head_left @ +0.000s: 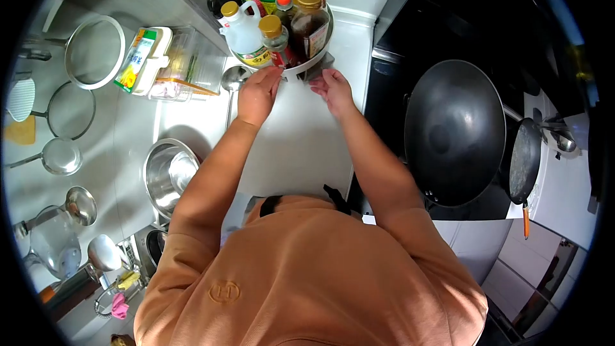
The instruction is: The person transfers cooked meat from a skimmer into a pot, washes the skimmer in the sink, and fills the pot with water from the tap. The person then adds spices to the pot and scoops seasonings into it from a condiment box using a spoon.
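Observation:
My left hand (259,97) is at the front of a round white tray (309,64), its fingers pressed together near the rim. Whatever may be between those fingertips is hidden. To its right, my right hand (336,93) has its fingers loosely bent and apart, beside a dark grey piece (315,72) under the tray edge. Crowded on the tray are a white jug with a yellow cap (245,33), a yellow-capped bottle (275,41), a brown sauce bottle (310,22) and several other bottles. A metal ladle (234,79) lies just left of my left hand.
A steel bowl (172,176) sits on the left of the counter, below a clear container (189,64). Strainers (95,51) and ladles hang along the left wall. On the right, a black wok (455,131) rests on the stove beside a smaller pan (525,160).

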`<control>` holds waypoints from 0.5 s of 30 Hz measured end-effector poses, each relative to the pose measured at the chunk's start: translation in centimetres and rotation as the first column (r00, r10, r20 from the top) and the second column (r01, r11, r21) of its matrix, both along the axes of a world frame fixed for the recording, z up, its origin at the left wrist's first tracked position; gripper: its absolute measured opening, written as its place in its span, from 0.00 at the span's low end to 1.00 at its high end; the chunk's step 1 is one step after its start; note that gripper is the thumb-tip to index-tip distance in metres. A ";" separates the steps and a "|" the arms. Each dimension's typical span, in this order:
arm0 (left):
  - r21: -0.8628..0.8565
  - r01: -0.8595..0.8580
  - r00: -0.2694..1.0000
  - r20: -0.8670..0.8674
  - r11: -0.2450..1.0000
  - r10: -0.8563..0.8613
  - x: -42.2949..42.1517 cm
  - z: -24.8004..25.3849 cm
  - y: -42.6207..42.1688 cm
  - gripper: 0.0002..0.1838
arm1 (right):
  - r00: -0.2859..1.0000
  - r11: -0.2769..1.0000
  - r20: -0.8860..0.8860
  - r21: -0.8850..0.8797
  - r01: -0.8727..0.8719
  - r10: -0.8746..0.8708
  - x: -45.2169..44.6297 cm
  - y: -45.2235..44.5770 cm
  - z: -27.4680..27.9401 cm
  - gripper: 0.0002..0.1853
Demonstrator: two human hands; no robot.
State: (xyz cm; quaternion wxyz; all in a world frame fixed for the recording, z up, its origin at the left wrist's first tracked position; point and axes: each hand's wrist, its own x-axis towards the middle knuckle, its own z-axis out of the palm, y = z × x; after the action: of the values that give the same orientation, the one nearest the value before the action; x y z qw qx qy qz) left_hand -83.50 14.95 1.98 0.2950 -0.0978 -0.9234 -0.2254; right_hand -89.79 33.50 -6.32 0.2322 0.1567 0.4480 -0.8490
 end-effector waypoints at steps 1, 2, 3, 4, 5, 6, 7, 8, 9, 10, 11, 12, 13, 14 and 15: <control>-0.009 -0.009 1.000 -0.004 1.000 0.009 -0.1 -0.2 -0.1 0.06 | 1.000 1.000 -0.014 0.025 -0.008 0.008 0.2 0.4 0.2 0.06; -0.010 -0.016 1.000 0.000 1.000 0.016 -0.2 -0.3 -0.1 0.05 | 0.999 0.999 -0.028 0.049 -0.014 0.016 0.4 0.7 0.2 0.07; -0.012 -0.024 1.000 0.000 1.000 0.024 -0.4 -0.4 -0.1 0.05 | 0.999 0.997 -0.046 0.072 -0.021 0.024 0.4 0.9 0.3 0.07; -0.015 -0.033 0.999 -0.001 0.999 0.033 -0.6 -0.4 -0.1 0.04 | 0.999 0.996 -0.042 0.085 -0.026 0.029 0.5 1.1 0.4 0.07; -0.001 -0.045 0.999 0.013 0.999 0.045 -0.8 -0.3 -0.1 0.03 | 0.999 0.995 -0.038 0.099 -0.031 0.035 0.6 1.2 0.5 0.07; -0.001 -0.043 0.999 0.020 0.999 0.043 -0.8 -0.2 -0.1 0.03 | 0.999 0.993 -0.034 0.112 -0.036 0.041 0.7 1.4 0.6 0.07; -0.001 -0.041 0.999 0.026 0.999 0.041 -0.8 -0.1 -0.1 0.03 | 0.999 0.993 -0.034 0.111 -0.035 0.039 0.9 1.5 0.7 0.06; -0.001 -0.039 0.999 0.032 0.999 0.039 -0.9 0.0 -0.3 0.02 | 0.999 0.993 -0.034 0.110 -0.033 0.037 1.0 1.7 0.7 0.06; 0.001 -0.045 0.998 0.039 0.999 0.045 -0.8 -0.2 -0.5 0.03 | 0.999 0.994 -0.033 0.107 -0.033 0.037 1.1 1.8 0.7 0.05; -0.001 -0.058 0.996 0.062 0.998 0.058 -0.8 -0.3 -0.8 0.03 | 0.999 0.993 -0.036 0.109 -0.036 0.040 1.1 1.8 0.6 0.06; -0.004 -0.071 0.994 0.085 0.997 0.071 -0.7 -0.4 -1.1 0.03 | 0.998 0.993 -0.039 0.110 -0.040 0.044 1.1 1.9 0.5 0.07; -0.008 -0.085 0.990 0.108 0.996 0.085 -0.6 -0.4 -1.4 0.03 | 0.998 0.993 -0.041 0.111 -0.044 0.049 1.1 1.9 0.3 0.08; -0.009 -0.079 0.993 0.088 0.997 0.080 -0.6 -0.4 -1.8 0.04 | 0.997 0.989 -0.034 0.136 -0.059 0.064 1.2 1.9 0.2 0.08; -0.010 -0.073 0.995 0.067 0.997 0.074 -0.6 -0.4 -2.2 0.04 | 0.997 0.984 -0.027 0.161 -0.074 0.079 1.3 1.9 0.2 0.09; -0.012 -0.069 0.997 0.047 0.998 0.069 -0.5 -0.4 -2.5 0.04 | 0.995 0.978 -0.019 0.186 -0.090 0.095 1.4 1.8 0.2 0.10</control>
State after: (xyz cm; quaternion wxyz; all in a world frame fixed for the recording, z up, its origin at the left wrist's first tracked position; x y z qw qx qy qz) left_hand -84.02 12.42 1.63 0.2803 -0.0619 -0.9340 -0.2127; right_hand -88.35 35.29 -6.08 0.2494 0.1448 0.5348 -0.7943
